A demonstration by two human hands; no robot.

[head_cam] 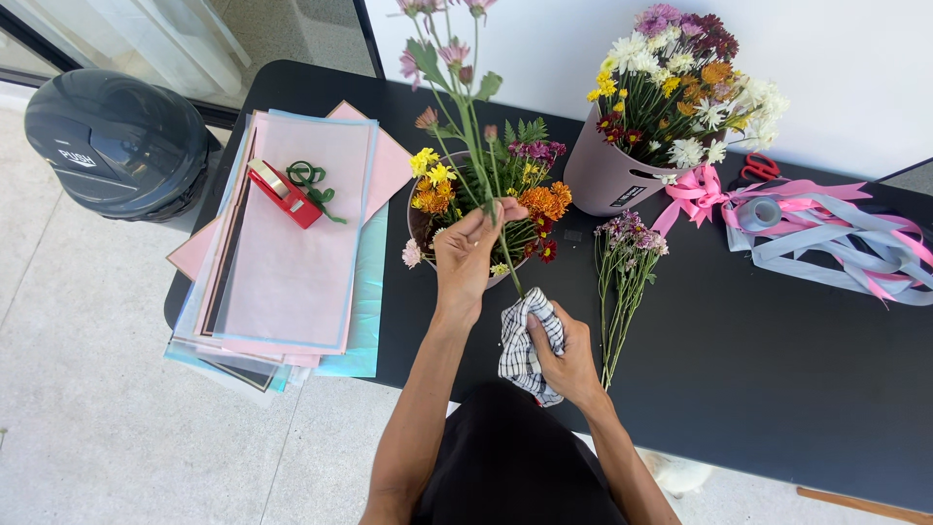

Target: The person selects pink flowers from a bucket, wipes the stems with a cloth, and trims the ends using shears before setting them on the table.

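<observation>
over the table (758, 360), left hand (465, 255) pinches stems (483, 165) (right hand (569, 365) grips cloth (525, 340)).

checked cloth (530, 342), matt table (758, 340), seemingly paper sheets (292, 243)

Two bare forearms come up from the bottom centre of the frame, no sleeves visible to the bottom edge. Left hand (465, 255) at centre, right hand (567, 362) lower and to its right. No gloves, rings, watch or bracelets visible on either wrist or fingers. Nails short, unpainted as far as can be told. Black garment (510, 467) fills bottom centre between the arms, plain dark fabric, no print or seams discernible. Nothing else of the body in view.
</observation>
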